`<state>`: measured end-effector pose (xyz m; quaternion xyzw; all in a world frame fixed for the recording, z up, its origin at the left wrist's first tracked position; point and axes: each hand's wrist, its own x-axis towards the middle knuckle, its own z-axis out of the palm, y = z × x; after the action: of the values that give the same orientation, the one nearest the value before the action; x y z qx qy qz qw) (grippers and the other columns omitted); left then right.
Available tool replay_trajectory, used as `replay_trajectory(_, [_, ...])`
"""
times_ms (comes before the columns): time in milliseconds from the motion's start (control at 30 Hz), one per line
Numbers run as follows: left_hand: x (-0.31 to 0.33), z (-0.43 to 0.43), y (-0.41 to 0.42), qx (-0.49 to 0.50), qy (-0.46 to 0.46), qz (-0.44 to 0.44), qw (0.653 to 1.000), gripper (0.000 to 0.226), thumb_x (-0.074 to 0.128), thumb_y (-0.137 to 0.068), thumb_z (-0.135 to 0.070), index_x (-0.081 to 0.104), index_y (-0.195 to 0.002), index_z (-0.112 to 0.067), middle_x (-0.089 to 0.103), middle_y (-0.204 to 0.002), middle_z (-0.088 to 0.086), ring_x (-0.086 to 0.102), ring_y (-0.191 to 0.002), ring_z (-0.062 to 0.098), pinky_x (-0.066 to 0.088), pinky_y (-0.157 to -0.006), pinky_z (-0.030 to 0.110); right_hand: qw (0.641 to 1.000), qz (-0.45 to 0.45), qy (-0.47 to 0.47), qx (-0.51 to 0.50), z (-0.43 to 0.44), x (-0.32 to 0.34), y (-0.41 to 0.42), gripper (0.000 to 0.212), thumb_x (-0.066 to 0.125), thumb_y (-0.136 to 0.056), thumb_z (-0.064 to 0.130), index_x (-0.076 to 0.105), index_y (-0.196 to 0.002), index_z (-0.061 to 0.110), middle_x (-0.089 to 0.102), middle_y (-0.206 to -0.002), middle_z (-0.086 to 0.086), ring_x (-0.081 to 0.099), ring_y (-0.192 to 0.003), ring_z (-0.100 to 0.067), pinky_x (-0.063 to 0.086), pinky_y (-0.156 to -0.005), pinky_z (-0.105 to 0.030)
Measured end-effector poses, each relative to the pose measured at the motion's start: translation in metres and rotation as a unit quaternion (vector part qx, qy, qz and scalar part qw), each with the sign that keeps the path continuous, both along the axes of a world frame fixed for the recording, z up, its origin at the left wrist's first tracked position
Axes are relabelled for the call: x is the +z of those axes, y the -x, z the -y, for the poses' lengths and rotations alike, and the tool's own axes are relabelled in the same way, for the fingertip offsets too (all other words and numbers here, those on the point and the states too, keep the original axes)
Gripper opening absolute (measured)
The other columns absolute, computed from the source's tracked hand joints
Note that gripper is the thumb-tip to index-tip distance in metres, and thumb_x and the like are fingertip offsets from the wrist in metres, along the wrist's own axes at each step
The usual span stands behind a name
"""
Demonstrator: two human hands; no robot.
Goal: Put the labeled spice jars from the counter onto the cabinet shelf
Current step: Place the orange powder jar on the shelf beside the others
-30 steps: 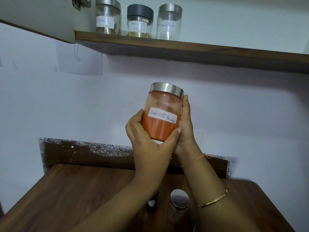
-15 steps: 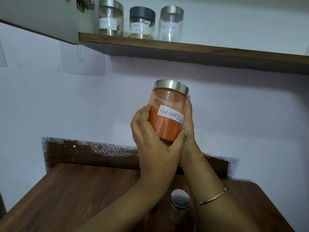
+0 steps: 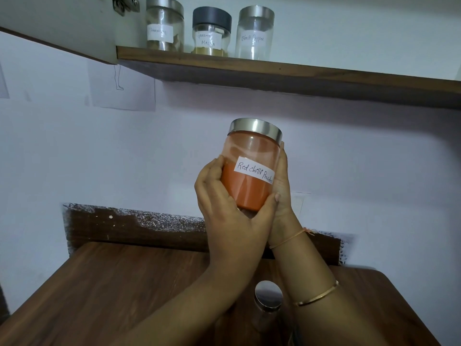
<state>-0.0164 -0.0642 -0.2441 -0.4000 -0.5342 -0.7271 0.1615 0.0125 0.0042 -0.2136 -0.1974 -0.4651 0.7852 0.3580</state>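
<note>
The red chilli powder jar [image 3: 250, 156] is in the air between both hands, above the worktop's back edge and well below the shelf [image 3: 287, 68]. It is a round glass jar with a brushed steel lid [image 3: 255, 128], tilted slightly. Dense orange-red powder fills its lower part, and paler dust coats the glass above. A white handwritten label [image 3: 254, 173] reading "Red chilli Powder" slants down to the right.

The left hand [image 3: 224, 203] grips the jar from below and from the left, fingers curled round the side and thumb across the bottom front. The right hand [image 3: 282, 193] holds the right side, with one digit lying straight up to the lid's rim. Its other fingers are hidden behind the glass.

At the shelf's left end stand three labelled jars: a steel-lidded jar [image 3: 164, 28], a dark-lidded jar [image 3: 211, 33] and a "Black Pepper" jar [image 3: 254, 36]. On the wooden worktop [image 3: 99, 283], a steel-lidded jar [image 3: 268, 295] stands near the front edge, between the forearms.

Compared with a second ago, the held jar sits a little higher and further right. Its label has turned toward the right hand, and the left fingers reach higher up the side. Since half a second ago little has changed.
</note>
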Motion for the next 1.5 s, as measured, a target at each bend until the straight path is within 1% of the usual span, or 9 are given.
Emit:
replay_trajectory(100, [0.000,-0.001,0.002,-0.006,-0.006,0.004,1.000,0.086,0.083,-0.067,-0.023,0.033,-0.137,-0.015,0.029,-0.128,-0.011,0.037,-0.125,0.013,0.050,-0.095,0.043,0.999,-0.044,-0.009,-0.001,-0.010,0.003,0.012,0.051,0.031,-0.092,0.063,0.063,-0.092,0.023,0.068,-0.084,-0.003,0.065,-0.072,-0.023,0.055,-0.072,-0.038])
replay_trajectory(200, [-0.002,-0.003,0.005,-0.009,-0.016,0.006,1.000,0.084,0.083,-0.067,-0.021,0.035,-0.135,-0.015,0.030,-0.126,-0.011,0.039,-0.122,0.010,0.051,-0.093,0.035,0.995,-0.099,-0.009,0.027,-0.016,0.001,0.017,0.060,0.036,-0.086,0.071,0.075,-0.081,0.025,0.075,-0.081,-0.003,0.073,-0.069,-0.023,0.059,-0.063,-0.036])
replay_trajectory(367, [-0.004,-0.005,0.009,-0.026,-0.022,0.020,0.999,0.082,0.083,-0.067,-0.023,0.032,-0.131,-0.027,0.031,-0.122,-0.017,0.036,-0.117,-0.009,0.046,-0.085,0.006,0.994,-0.093,-0.024,0.042,-0.021,0.004,0.017,0.061,0.034,-0.085,0.072,0.065,-0.103,0.024,0.074,-0.087,-0.003,0.070,-0.078,-0.022,0.059,-0.067,-0.036])
replay_trajectory(467, [-0.005,-0.006,0.010,-0.037,-0.024,0.030,0.999,0.081,0.083,-0.067,-0.022,0.031,-0.129,-0.033,0.031,-0.121,-0.020,0.037,-0.116,-0.011,0.045,-0.082,0.002,0.994,-0.089,-0.034,0.052,-0.021,0.006,0.017,0.061,0.031,-0.086,0.071,0.063,-0.107,0.023,0.073,-0.089,-0.004,0.069,-0.078,-0.021,0.059,-0.066,-0.034])
replay_trajectory(800, [-0.003,-0.004,0.014,-0.083,-0.014,0.068,0.994,0.079,0.076,-0.063,-0.035,0.033,-0.130,-0.031,0.036,-0.127,-0.011,0.047,-0.115,0.003,0.048,-0.077,0.004,0.994,-0.070,-0.074,0.038,-0.023,0.009,0.018,0.065,0.034,-0.084,0.073,0.064,-0.112,0.023,0.071,-0.103,-0.008,0.067,-0.094,-0.027,0.056,-0.074,-0.040])
replay_trajectory(900, [-0.001,-0.003,0.019,-0.139,0.002,0.092,0.986,0.078,0.073,-0.063,-0.038,0.034,-0.130,-0.032,0.043,-0.130,-0.006,0.053,-0.113,0.009,0.053,-0.079,0.013,0.992,-0.064,-0.106,-0.006,-0.023,0.011,0.017,0.059,0.038,-0.083,0.072,0.070,-0.099,0.025,0.074,-0.101,-0.008,0.070,-0.094,-0.028,0.057,-0.076,-0.042])
replay_trajectory(1067, [0.001,-0.003,0.035,-0.267,0.046,0.109,0.956,0.062,0.069,-0.067,-0.036,0.035,-0.118,-0.044,0.053,-0.113,-0.015,0.060,-0.090,-0.011,0.049,-0.067,0.008,0.976,-0.022,-0.197,-0.092,-0.021,0.015,0.012,0.050,0.034,-0.087,0.069,0.070,-0.083,0.034,0.076,-0.090,0.000,0.073,-0.086,-0.023,0.059,-0.080,-0.043])
replay_trajectory(1300, [0.000,-0.004,0.055,-0.384,0.134,0.141,0.903,0.088,0.072,-0.055,-0.044,0.039,-0.134,-0.025,0.058,-0.127,0.003,0.057,-0.118,0.021,0.046,-0.101,0.043,0.947,0.017,-0.281,-0.152,-0.019,0.021,0.007,0.056,0.032,-0.090,0.064,0.067,-0.105,0.023,0.074,-0.098,-0.001,0.073,-0.087,-0.019,0.060,-0.077,-0.036])
replay_trajectory(1500, [0.000,-0.007,0.059,-0.356,0.144,0.139,0.913,0.087,0.074,-0.054,-0.045,0.041,-0.132,-0.026,0.059,-0.124,0.001,0.058,-0.115,0.021,0.049,-0.099,0.043,0.944,0.032,-0.291,-0.151,-0.017,0.020,0.006,0.060,0.028,-0.089,0.064,0.063,-0.113,0.023,0.073,-0.104,-0.001,0.072,-0.089,-0.018,0.060,-0.077,-0.034])
